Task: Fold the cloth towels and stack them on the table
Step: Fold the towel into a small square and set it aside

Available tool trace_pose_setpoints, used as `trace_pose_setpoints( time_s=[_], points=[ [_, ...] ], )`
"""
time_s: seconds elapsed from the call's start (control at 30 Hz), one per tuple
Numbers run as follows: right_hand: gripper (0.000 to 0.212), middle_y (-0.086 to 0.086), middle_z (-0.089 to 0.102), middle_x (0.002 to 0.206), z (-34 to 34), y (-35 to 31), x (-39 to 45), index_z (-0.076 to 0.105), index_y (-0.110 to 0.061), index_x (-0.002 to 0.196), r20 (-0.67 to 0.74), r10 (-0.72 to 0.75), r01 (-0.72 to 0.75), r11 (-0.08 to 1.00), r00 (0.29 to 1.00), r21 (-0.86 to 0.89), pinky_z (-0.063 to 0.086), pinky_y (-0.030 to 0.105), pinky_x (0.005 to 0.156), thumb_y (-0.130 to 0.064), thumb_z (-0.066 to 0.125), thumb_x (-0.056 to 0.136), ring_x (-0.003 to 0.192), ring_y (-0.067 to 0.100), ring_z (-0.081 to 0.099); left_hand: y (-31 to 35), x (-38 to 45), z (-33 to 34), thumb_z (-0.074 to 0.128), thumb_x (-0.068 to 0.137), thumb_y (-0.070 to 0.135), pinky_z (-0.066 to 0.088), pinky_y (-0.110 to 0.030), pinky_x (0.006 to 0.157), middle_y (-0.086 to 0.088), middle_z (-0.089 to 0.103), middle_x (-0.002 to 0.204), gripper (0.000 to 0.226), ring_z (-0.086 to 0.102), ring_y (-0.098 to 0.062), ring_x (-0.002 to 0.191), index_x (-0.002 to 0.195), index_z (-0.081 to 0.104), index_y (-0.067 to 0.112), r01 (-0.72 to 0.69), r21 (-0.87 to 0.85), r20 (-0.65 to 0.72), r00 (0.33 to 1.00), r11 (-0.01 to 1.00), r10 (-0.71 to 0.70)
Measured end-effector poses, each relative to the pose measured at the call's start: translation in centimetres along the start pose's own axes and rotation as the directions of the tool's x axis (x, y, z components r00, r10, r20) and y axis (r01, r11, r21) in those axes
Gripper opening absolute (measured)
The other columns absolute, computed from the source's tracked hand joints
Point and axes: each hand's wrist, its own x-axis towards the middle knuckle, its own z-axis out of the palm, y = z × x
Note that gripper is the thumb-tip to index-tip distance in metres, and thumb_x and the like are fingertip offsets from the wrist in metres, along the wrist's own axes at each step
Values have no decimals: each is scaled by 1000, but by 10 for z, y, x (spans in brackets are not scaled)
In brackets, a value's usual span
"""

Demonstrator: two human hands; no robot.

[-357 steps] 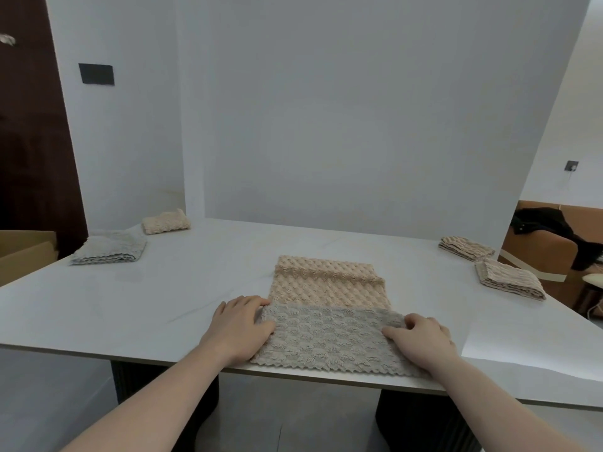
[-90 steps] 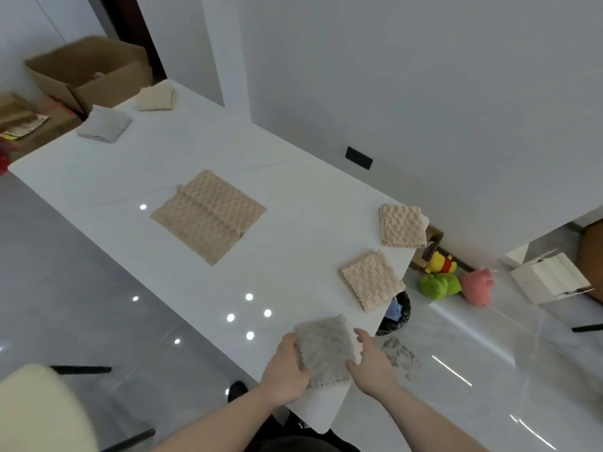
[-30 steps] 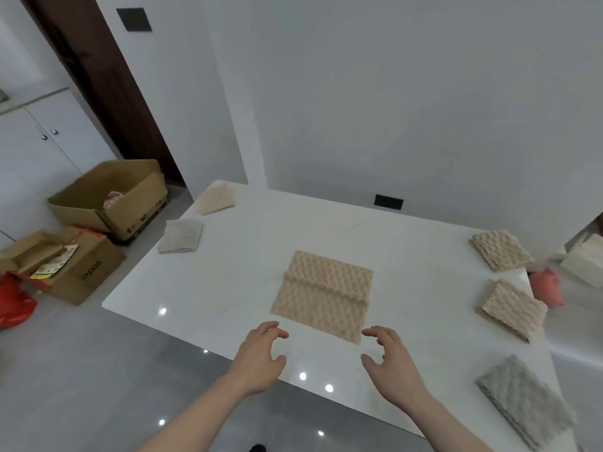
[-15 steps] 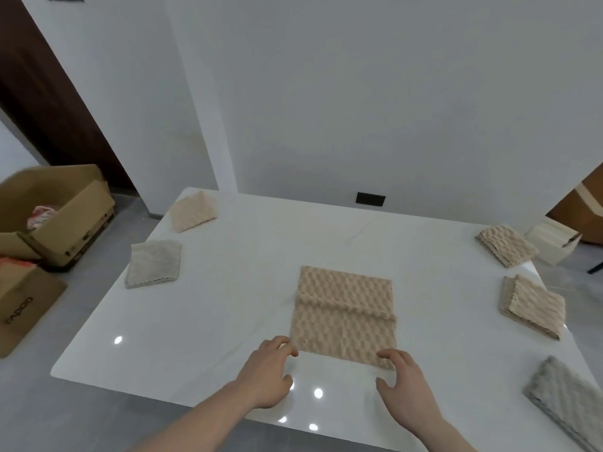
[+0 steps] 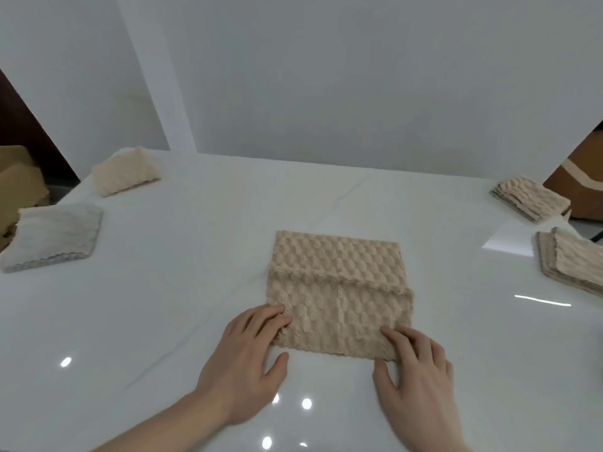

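Since half a second ago both hands moved forward onto the towel's near corners. White worktop (image 5: pixel 195 288) carries the beige towel (image 5: pixel 339 288) at centre near us, partly folded, ridge across its middle, bumpy plush pile. Folded towels sit well apart: grey (image 5: pixel 52 236) and beige (image 5: pixel 125 171) far left, two beige stacks (image 5: pixel 530 199) far right. Left hand (image 5: pixel 243 360) and right hand (image 5: pixel 416 376): grip released, fingers flat on the corners. We judge it soft, light, limp; pinch the near corners.

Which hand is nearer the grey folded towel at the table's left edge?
Left. The left hand touches the beige towel's near-left corner, on the grey folded towel's side; the right hand is at the near-right corner.
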Motion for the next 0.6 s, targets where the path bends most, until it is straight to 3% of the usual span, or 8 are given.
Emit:
trace_pose_setpoints(
  time_s=[0.1, 0.23, 0.6],
  points=[
    [49, -23, 46, 128, 2, 3, -2, 58, -43, 131, -32, -27, 27, 1000, 999, 2, 28, 27, 102, -49, 55, 83, 126, 10, 41, -2, -1, 3, 48, 91, 43, 20, -20, 115, 32, 36, 139, 47, 29, 4, 133, 138, 49, 40, -24, 15, -60, 998, 1000, 25],
    [46, -26, 42, 123, 2, 3, -7, 54, -45, 130, -41, -49, 48, 999, 998, -18, 31, 29, 102, -43, 59, 85, 122, 8, 37, -3, -4, 7, 48, 87, 35, 32, -22, 103, 32, 41, 123, 39, 37, 0, 118, 125, 54, 42, -48, 43, -119, 992, 998, 53],
    [41, -9, 56, 127, -3, -2, -18, 54, -33, 129, -82, -73, 70, 996, 994, -46, 39, 38, 102, -35, 47, 88, 119, 22, 46, -2, -7, 7, 49, 92, 29, 39, -30, 99, 26, 45, 104, 29, 44, -7, 97, 116, 61, 39, -40, 20, -177, 983, 999, 43]
  ],
)
